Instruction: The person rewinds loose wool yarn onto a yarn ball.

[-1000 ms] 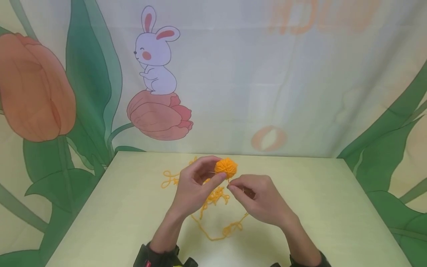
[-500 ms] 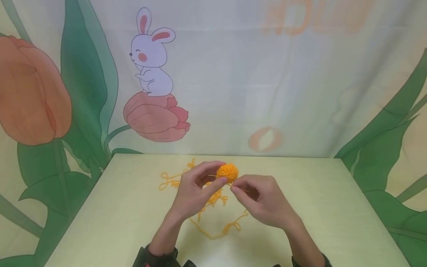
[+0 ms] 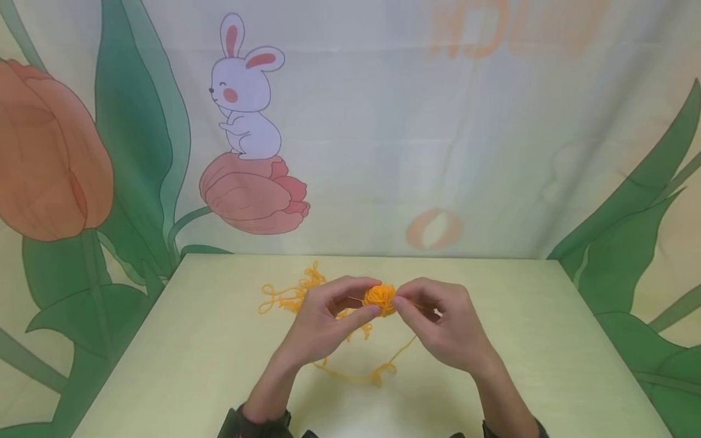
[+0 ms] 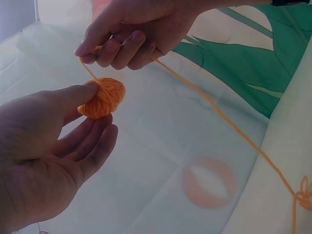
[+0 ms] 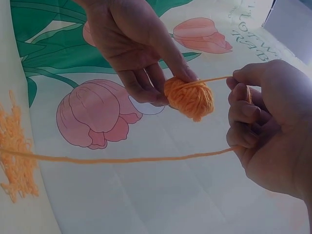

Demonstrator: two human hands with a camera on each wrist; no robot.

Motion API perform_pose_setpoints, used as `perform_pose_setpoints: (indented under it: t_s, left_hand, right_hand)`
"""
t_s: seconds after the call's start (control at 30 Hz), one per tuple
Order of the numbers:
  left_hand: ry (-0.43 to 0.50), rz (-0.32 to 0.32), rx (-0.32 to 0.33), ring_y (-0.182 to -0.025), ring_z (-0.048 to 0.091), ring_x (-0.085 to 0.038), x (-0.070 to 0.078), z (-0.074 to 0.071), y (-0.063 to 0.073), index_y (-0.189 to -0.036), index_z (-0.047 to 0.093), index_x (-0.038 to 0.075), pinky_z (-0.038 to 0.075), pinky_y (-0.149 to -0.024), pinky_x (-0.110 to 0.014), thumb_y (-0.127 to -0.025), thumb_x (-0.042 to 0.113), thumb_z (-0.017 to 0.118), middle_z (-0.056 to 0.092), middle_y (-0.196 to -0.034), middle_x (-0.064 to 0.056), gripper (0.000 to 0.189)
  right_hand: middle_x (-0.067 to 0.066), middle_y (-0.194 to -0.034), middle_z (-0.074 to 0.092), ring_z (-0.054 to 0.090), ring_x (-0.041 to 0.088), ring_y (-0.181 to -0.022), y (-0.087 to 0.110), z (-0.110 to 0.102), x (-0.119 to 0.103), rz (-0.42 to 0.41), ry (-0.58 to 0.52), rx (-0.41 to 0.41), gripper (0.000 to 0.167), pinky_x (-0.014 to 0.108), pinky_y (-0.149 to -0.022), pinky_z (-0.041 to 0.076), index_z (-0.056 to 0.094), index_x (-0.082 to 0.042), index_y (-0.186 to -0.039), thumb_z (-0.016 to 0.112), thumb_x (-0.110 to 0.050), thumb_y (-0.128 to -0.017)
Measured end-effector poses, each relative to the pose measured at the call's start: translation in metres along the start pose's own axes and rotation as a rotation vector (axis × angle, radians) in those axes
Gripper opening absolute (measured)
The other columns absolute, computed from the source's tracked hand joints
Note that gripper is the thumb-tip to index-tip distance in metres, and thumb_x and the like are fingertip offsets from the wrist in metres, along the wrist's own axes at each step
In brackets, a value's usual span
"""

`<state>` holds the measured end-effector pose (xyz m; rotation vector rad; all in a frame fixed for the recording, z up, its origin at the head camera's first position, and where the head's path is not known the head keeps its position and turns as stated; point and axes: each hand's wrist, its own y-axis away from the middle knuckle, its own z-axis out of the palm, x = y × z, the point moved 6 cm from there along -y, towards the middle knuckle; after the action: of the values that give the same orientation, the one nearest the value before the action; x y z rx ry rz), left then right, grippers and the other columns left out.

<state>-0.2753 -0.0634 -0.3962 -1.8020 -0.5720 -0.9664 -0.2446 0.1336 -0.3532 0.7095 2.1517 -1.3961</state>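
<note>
A small orange ball of yarn (image 3: 379, 299) is held above the table by my left hand (image 3: 323, 316), thumb on one side and fingertips on the other. To its right, my right hand (image 3: 446, 325) pinches the yarn strand between thumb and forefinger. In the right wrist view the strand (image 5: 212, 79) runs taut from the ball (image 5: 190, 100) to those fingertips, passes through the curled fingers, and leaves at the bottom of the hand. From there, in the left wrist view, the strand (image 4: 229, 124) slopes down to a small tangle of yarn (image 4: 303, 199).
A loose heap of yarn (image 3: 292, 297) lies on the pale table (image 3: 219, 353), partly hidden behind my left hand. Nearer me, a looped bit of yarn (image 3: 383, 371) sits on the tabletop. A printed cloth (image 3: 356, 152) hangs behind the table's far edge.
The ball and my left hand have come lower and slightly right. My right hand has gone from below the ball to its right side, still pinching the strand.
</note>
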Motion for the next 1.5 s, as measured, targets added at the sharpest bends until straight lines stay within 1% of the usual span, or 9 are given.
perform_pose_setpoints:
  t_s: [0.23,0.5,0.63,0.7,0.93,1.1,1.2,1.37,1.5]
  left_hand:
    - [0.028,-0.022,-0.088,-0.1,0.08,-0.017,0.0,0.005,0.003,-0.137,0.078,0.006,0.072,-0.09,-0.034,-0.104,0.002,0.079,0.082,-0.125,-0.017,0.033]
    - [0.076,-0.046,-0.167,-0.106,0.081,-0.016,0.005,0.008,0.004,-0.136,0.077,0.008,0.071,-0.099,-0.036,-0.104,0.007,0.081,0.082,-0.128,-0.016,0.032]
    - [0.119,-0.037,-0.179,-0.107,0.081,-0.016,0.008,0.008,0.006,-0.135,0.076,0.007,0.071,-0.1,-0.038,-0.104,0.008,0.082,0.08,-0.127,-0.019,0.032]
    - [0.14,-0.028,-0.181,-0.107,0.081,-0.016,0.009,0.009,0.007,-0.135,0.075,0.006,0.071,-0.099,-0.039,-0.104,0.007,0.082,0.079,-0.126,-0.021,0.032]
    - [0.166,-0.006,-0.099,-0.101,0.08,-0.014,0.01,0.003,0.007,-0.133,0.074,0.001,0.073,-0.089,-0.034,-0.103,0.001,0.08,0.077,-0.123,-0.027,0.031]
    - [0.18,0.0,-0.021,-0.099,0.081,-0.015,0.009,-0.002,0.004,-0.133,0.073,-0.001,0.073,-0.088,-0.033,-0.101,-0.003,0.08,0.078,-0.119,-0.031,0.032]
    - [0.185,-0.003,0.014,-0.101,0.082,-0.016,0.009,-0.004,0.003,-0.134,0.073,-0.001,0.072,-0.093,-0.034,-0.101,-0.004,0.08,0.078,-0.12,-0.032,0.033]
    - [0.167,0.001,0.071,-0.105,0.081,-0.015,0.009,-0.01,0.004,-0.135,0.073,-0.001,0.071,-0.098,-0.034,-0.1,-0.006,0.079,0.078,-0.123,-0.031,0.036]
    - [0.136,0.003,0.112,-0.105,0.08,-0.015,0.008,-0.014,0.005,-0.136,0.073,0.001,0.071,-0.098,-0.031,-0.101,-0.005,0.079,0.078,-0.124,-0.029,0.037]
  right_hand:
    - [0.003,-0.082,0.077,0.046,0.006,-0.057,0.0,-0.003,0.003,0.003,0.007,0.031,0.025,0.015,-0.048,0.04,0.08,-0.008,-0.101,0.077,0.016,-0.096]
    - [0.006,-0.081,0.076,0.047,0.007,-0.058,-0.001,-0.005,0.012,0.011,0.036,0.054,0.022,0.018,-0.05,0.042,0.08,-0.005,-0.101,0.079,0.016,-0.095]
    - [0.007,-0.082,0.077,0.05,0.007,-0.059,-0.001,-0.005,0.02,0.047,0.029,0.058,0.005,0.018,-0.051,0.045,0.08,-0.001,-0.101,0.079,0.003,-0.102]
    - [0.005,-0.083,0.077,0.053,0.008,-0.06,-0.001,-0.003,0.024,0.067,0.021,0.056,0.002,0.019,-0.053,0.049,0.08,-0.001,-0.102,0.079,0.001,-0.103]
    - [0.012,-0.091,0.081,0.069,0.011,-0.067,-0.001,0.009,0.039,0.106,-0.043,-0.008,0.016,0.024,-0.062,0.064,0.081,-0.003,-0.108,0.07,0.009,-0.105]
    - [0.012,-0.095,0.084,0.072,0.012,-0.074,-0.001,0.017,0.044,0.137,-0.065,-0.062,0.019,0.026,-0.069,0.067,0.083,-0.004,-0.113,0.069,0.007,-0.107]
    - [0.008,-0.093,0.082,0.066,0.011,-0.071,0.0,0.019,0.046,0.147,-0.043,-0.076,0.02,0.024,-0.064,0.063,0.083,-0.005,-0.113,0.069,0.007,-0.107]
    - [0.004,-0.079,0.071,0.05,0.005,-0.061,0.001,0.022,0.046,0.134,-0.005,-0.082,0.022,0.02,-0.052,0.046,0.083,-0.009,-0.107,0.069,0.007,-0.106]
    - [-0.001,-0.072,0.064,0.043,0.001,-0.06,0.0,0.027,0.043,0.098,0.019,-0.092,0.021,0.018,-0.051,0.039,0.08,-0.014,-0.099,0.072,0.005,-0.105]
